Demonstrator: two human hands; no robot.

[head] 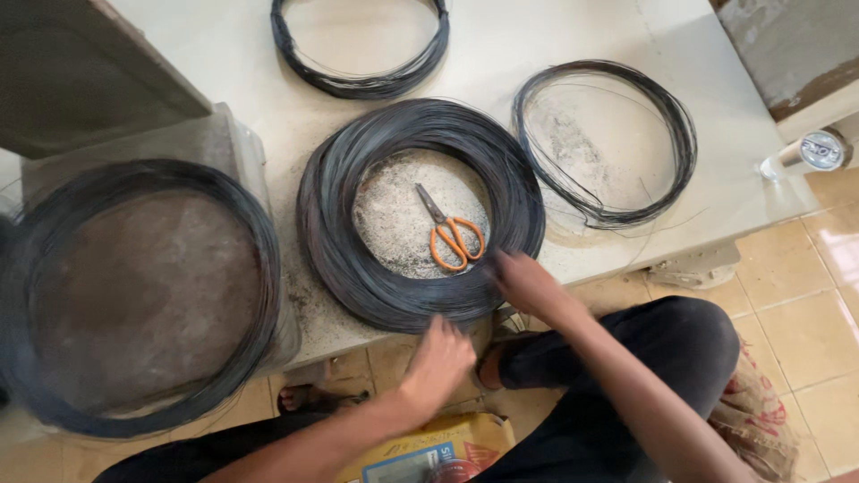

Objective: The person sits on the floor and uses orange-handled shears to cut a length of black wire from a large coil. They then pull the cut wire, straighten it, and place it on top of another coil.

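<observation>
From the head view, I am looking straight down at a pale slab (501, 54) with several rings of dark wire laid flat on it. The thick wire coil (420, 215) sits in the middle, at the near edge of the slab, and both of my hands are on its near rim.

My left hand (438, 358) comes up from below and meets the coil at its nearest point, fingers curled onto the strands; I cannot tell whether they pinch a single wire or only press on the bundle. My right hand (528, 282) lies on the near-right part of the same rim, fingers bent and close together over the windings, and again the exact grip is hidden.

So the coil lies just beyond both hands, toward the far side, with each hand touching it. The right hand is the nearer one to the orange-handled scissors (450, 234), which rest inside the ring just left of that hand, blades pointing far-left and handles near-right.

A thin wire ring (607, 143) lies to the right, another ring (358, 49) far off, and a wide coil (143, 295) to the left.
</observation>
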